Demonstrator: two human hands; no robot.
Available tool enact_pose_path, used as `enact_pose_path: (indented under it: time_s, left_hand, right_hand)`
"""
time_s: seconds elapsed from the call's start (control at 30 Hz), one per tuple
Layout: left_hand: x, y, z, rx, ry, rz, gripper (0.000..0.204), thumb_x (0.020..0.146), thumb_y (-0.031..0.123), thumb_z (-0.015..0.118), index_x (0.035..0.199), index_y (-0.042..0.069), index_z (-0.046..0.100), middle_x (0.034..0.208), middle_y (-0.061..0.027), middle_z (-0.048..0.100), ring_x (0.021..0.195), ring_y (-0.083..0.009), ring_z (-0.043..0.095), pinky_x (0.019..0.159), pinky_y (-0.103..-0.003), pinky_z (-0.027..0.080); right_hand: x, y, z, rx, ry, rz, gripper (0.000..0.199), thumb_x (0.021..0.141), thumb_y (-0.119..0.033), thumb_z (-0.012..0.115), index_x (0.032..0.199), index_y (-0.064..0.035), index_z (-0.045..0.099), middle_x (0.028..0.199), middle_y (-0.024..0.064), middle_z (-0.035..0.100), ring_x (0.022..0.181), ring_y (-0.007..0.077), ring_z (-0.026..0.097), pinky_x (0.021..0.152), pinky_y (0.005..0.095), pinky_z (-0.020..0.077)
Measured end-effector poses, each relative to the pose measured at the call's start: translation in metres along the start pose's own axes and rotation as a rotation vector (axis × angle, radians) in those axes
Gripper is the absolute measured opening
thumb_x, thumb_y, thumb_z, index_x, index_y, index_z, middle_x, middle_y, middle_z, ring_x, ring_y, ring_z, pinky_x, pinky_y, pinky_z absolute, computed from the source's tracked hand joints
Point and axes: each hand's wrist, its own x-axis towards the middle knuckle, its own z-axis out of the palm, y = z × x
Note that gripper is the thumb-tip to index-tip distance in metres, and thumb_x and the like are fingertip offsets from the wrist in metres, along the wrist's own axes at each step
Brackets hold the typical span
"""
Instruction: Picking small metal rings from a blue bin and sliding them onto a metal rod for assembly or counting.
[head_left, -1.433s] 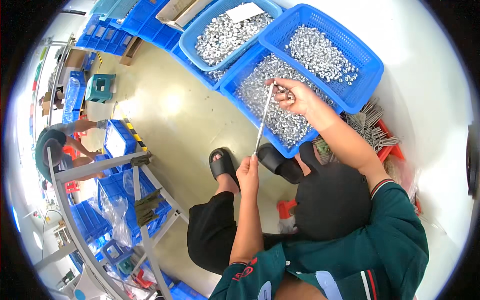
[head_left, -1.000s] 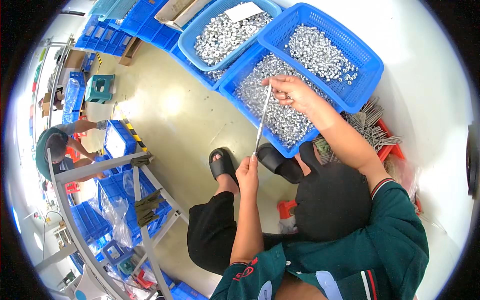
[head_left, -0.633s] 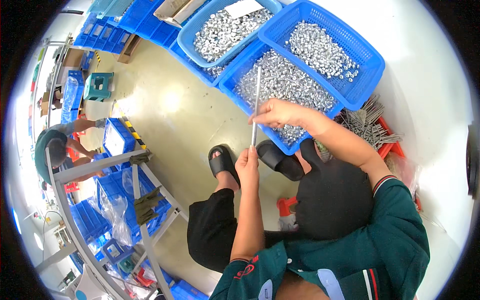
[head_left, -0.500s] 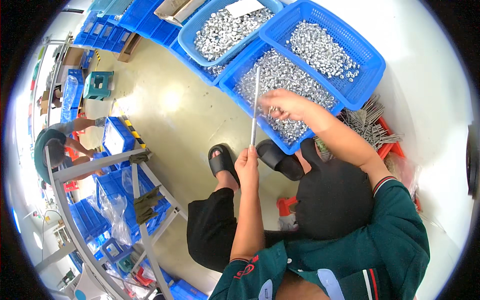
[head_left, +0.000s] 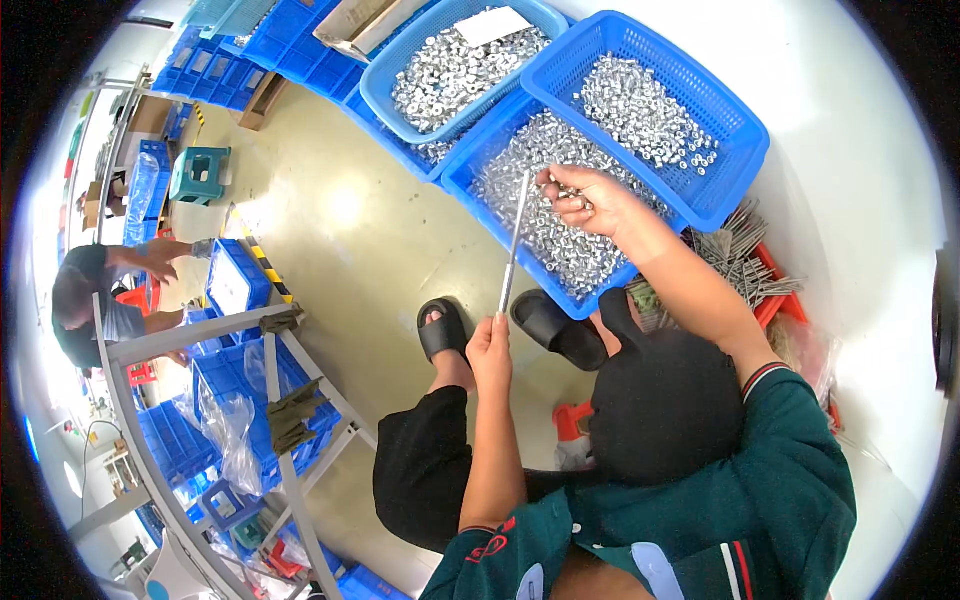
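**Rod upright again, right hand back at its top end**

Compared with half a second ago, the right hand (head_left: 590, 200) has lifted off the lower stretch of the rod and now sits right at its upper tip, and the rod itself reads a bit more upright than before. Not much else has shifted; the left hand looks like it's in the same spot.

So the layout: the thin metal rod (head_left: 513, 245) runs nearly vertical in the head view, leaning slightly so the top end tilts to the person's right. The left hand (head_left: 490, 345) is clenched around the bottom end, just above the knees and the black sandals (head_left: 505, 325). The top end reaches up over the near edge of the blue basket (head_left: 480, 210) full of small silver parts (head_left: 570, 250).

The right hand is half closed, fingers curled as if pinching something small, but I honestly can't tell whether there's a part in them, too tiny and shiny against the pile. What matters is that its fingertips are just beside the rod's top tip, to the rod's right, basically touching or near enough. So the rod's long axis points straight from the left fist up to the right fingers.

Off to the right there's a red tray of long metal pins (head_left: 750, 265), well apart from both hands. Another person works at more blue bins (head_left: 235, 285) way over on the left.
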Motion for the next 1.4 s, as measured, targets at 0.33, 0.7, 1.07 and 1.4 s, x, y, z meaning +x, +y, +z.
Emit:
enact_pose_path:
  time_s: [0.33, 0.7, 1.07, 1.4]
  left_hand:
    - [-0.004, -0.005, -0.001, 0.071, -0.043, 0.067, 0.029, 0.088, 0.023, 0.052, 0.064, 0.008, 0.048, 0.054, 0.008, 0.036, 0.048, -0.0012, 0.028, 0.043, -0.019, 0.02]
    - [-0.003, -0.007, 0.007, 0.024, -0.053, 0.057, 0.029, 0.088, 0.024, 0.052, 0.064, 0.008, 0.049, 0.055, 0.0089, 0.036, 0.049, -0.0004, 0.028, 0.044, -0.018, 0.02]
    - [-0.008, 0.004, 0.009, -0.145, -0.213, -0.084, 0.024, 0.086, 0.027, 0.053, 0.07, 0.01, 0.055, 0.055, 0.0094, 0.039, 0.046, -0.0016, 0.031, 0.042, -0.018, 0.023]
    - [-0.008, 0.024, 0.015, 0.057, 0.021, 0.043, 0.035, 0.087, 0.029, 0.051, 0.061, 0.005, 0.049, 0.053, 0.0052, 0.038, 0.051, -0.0044, 0.033, 0.046, -0.022, 0.027]
  right_hand:
    - [0.001, 0.005, 0.018, 0.134, 0.06, -0.075, 0.022, 0.085, -0.023, 0.055, 0.098, -0.0052, 0.055, 0.07, -0.0013, 0.044, 0.048, 0.0025, 0.037, 0.036, 0.0143, 0.0262]
    - [-0.003, 0.005, 0.018, 0.063, 0.063, -0.158, 0.022, 0.085, -0.02, 0.055, 0.099, -0.0024, 0.055, 0.069, -0.0022, 0.042, 0.047, 0.0024, 0.036, 0.035, 0.0146, 0.0249]
    - [-0.02, -0.011, 0.049, -0.578, 0.207, -0.352, 0.022, 0.085, -0.022, 0.054, 0.088, 0.0001, 0.057, 0.056, -0.0051, 0.038, 0.043, 0.0012, 0.031, 0.036, 0.0167, 0.0208]
    - [-0.015, 0.028, 0.058, -0.776, 0.089, 0.091, 0.019, 0.08, -0.02, 0.062, 0.087, -0.0019, 0.059, 0.055, -0.0039, 0.045, 0.039, 0.0021, 0.031, 0.034, 0.0175, 0.0209]
